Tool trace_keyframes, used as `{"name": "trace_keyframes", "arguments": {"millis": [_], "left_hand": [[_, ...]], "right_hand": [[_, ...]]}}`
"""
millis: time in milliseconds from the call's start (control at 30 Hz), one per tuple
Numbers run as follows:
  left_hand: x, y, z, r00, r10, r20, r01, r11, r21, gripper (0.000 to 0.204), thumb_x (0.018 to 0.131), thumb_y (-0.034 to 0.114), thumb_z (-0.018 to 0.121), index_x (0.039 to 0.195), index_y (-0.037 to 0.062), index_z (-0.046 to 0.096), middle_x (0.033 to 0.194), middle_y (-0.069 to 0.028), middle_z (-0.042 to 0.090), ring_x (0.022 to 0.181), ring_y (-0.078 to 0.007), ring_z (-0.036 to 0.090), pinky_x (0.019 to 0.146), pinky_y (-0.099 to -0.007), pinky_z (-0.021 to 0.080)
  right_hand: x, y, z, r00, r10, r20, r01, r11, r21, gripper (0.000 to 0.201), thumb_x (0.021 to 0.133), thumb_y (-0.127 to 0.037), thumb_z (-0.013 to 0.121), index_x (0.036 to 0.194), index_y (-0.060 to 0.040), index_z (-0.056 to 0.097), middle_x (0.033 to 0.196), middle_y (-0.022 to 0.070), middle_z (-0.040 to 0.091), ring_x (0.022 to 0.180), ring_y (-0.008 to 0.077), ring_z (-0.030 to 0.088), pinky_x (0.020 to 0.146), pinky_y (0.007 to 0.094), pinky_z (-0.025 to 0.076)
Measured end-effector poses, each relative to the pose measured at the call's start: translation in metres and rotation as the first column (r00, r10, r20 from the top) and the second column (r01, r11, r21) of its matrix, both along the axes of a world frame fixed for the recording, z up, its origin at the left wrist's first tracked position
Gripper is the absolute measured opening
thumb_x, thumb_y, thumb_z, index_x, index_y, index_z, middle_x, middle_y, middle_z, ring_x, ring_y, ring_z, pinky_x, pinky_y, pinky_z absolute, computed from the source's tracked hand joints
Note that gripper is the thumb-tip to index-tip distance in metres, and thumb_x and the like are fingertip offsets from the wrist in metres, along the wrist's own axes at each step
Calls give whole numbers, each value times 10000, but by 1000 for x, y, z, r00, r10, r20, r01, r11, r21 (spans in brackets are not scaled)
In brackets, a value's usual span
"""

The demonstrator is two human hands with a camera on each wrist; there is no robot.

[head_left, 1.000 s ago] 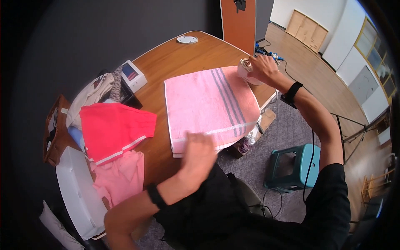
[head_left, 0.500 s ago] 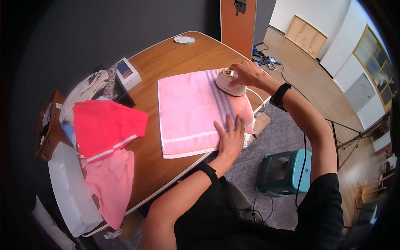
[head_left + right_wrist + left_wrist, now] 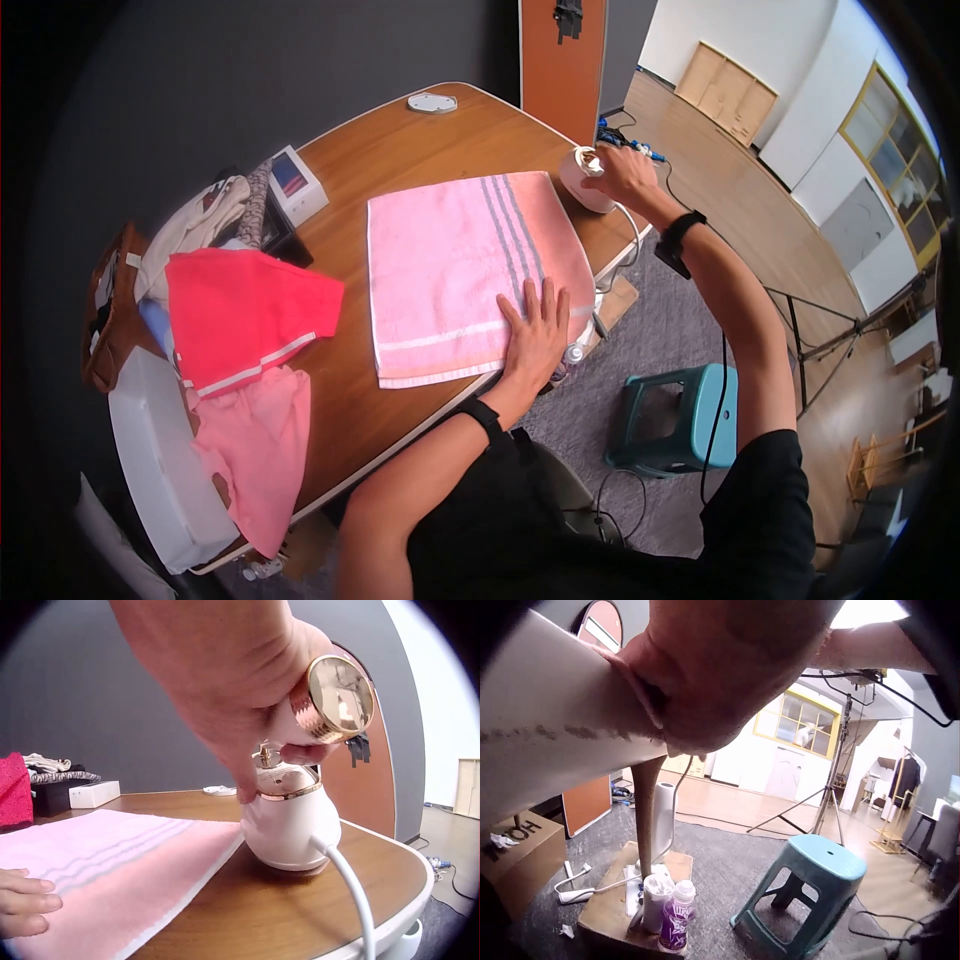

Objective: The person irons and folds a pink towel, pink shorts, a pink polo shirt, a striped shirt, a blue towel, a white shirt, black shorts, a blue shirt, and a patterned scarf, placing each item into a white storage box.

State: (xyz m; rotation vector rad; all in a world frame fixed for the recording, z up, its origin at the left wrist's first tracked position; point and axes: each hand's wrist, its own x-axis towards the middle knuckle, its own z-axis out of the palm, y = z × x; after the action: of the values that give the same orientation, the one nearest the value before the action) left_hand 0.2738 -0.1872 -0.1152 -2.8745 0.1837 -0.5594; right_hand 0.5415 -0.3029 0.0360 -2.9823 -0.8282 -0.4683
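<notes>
A pink towel (image 3: 430, 260) with grey stripes and white bands lies folded flat on the wooden table. My left hand (image 3: 538, 340) rests on its near right part, fingers straight and spread; those fingertips (image 3: 28, 904) also show at the left of the right wrist view. With my right hand (image 3: 628, 174) I grip a small white corded steam iron (image 3: 289, 832) with gold trim by its handle. The iron is just past the towel's far right edge, its base at the wood. In the left wrist view the left hand (image 3: 712, 675) is seen from below, and the towel is hidden.
At the table's left lie a red garment (image 3: 250, 315) and a pink garment (image 3: 265, 450), beside a white bin (image 3: 165, 470). A white box (image 3: 298, 185) stands behind them. The iron's cord (image 3: 352, 892) hangs over the right edge. A teal stool (image 3: 690, 415) stands on the carpet.
My left hand came down onto the towel and moved right to its near right part. The iron went left onto the stripes, then right again, off the towel's edge.
</notes>
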Motion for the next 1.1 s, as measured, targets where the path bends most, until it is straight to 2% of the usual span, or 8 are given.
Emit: {"name": "trace_keyframes", "arguments": {"millis": [167, 400, 500, 633, 667, 800, 933, 1100], "left_hand": [[-12, 54, 30, 891, -429, -146, 359, 865, -350, 692, 915, 146, 608, 1583, 183, 429, 1652, -134, 371, 1526, -438, 297, 1133, -767, 262], [13, 110, 52, 660, -644, -387, 449, 751, -484, 585, 996, 278, 601, 1563, 239, 460, 1677, -69, 352, 1574, -344, 246, 1231, -654, 234], [-8, 115, 80, 629, -580, -518, 377, 810, -450, 508, 1013, 304, 578, 1510, 213, 529, 1627, -72, 434, 1532, -346, 337, 1196, -592, 341], [-62, 110, 83, 769, -495, -404, 340, 852, -398, 662, 860, 285, 769, 1459, 101, 554, 1549, -143, 503, 1416, -365, 474, 1103, -483, 458], [-68, 106, 81, 775, -489, -401, 338, 856, -391, 855, 763, 286, 847, 1512, 89, 484, 1576, -156, 447, 1419, -364, 456, 1117, -508, 436], [-65, 83, 53, 916, -370, -158, 372, 928, -17, 1031, 719, 289, 864, 1598, 107, 358, 1630, -127, 360, 1462, -339, 375, 1105, -590, 389], [-45, 67, 42, 950, -214, -226, 231, 972, 50, 1024, 715, 244, 843, 1605, 102, 356, 1640, -119, 354, 1466, -340, 366, 1070, -603, 382], [-60, 69, 28, 971, -183, -153, 196, 978, 72, 1034, 744, 259, 829, 1632, 140, 313, 1668, -144, 300, 1493, -383, 329, 1065, -678, 374]], "right_hand": [[-31, -23, 4, 998, -1, -58, 7, 996, 93, 587, 775, -469, 843, 1253, -154, 713, 944, 177, 764, 869, 379, 739, 746, 478, 568], [-49, -28, 15, 999, 25, -37, -19, 990, 141, 600, 774, -451, 842, 1278, -155, 707, 917, 163, 763, 838, 372, 733, 728, 480, 560], [-62, -23, 27, 996, 68, -55, -63, 994, 88, 594, 768, -436, 849, 1277, -161, 713, 934, 141, 770, 852, 363, 735, 740, 472, 563], [-88, -13, 21, 962, 255, -100, -249, 966, 76, 582, 759, -428, 858, 1253, -152, 724, 944, 106, 777, 880, 335, 740, 762, 451, 566], [-89, -10, 15, 948, 289, -133, -284, 957, 60, 601, 750, -463, 862, 1231, -129, 727, 923, 92, 775, 890, 321, 740, 771, 437, 566], [-81, 9, 10, 948, 265, -177, -280, 958, -69, 651, 720, -534, 868, 1206, -120, 736, 914, 101, 775, 917, 327, 745, 780, 433, 573], [-58, 20, 10, 960, 245, -135, -262, 957, -126, 637, 715, -540, 864, 1203, -149, 745, 976, 147, 767, 944, 350, 745, 829, 435, 589], [-17, 21, 8, 990, 9, -140, -38, 978, -206, 675, 719, -597, 826, 1204, -136, 738, 1090, 154, 755, 1048, 359, 728, 873, 457, 589]]}}
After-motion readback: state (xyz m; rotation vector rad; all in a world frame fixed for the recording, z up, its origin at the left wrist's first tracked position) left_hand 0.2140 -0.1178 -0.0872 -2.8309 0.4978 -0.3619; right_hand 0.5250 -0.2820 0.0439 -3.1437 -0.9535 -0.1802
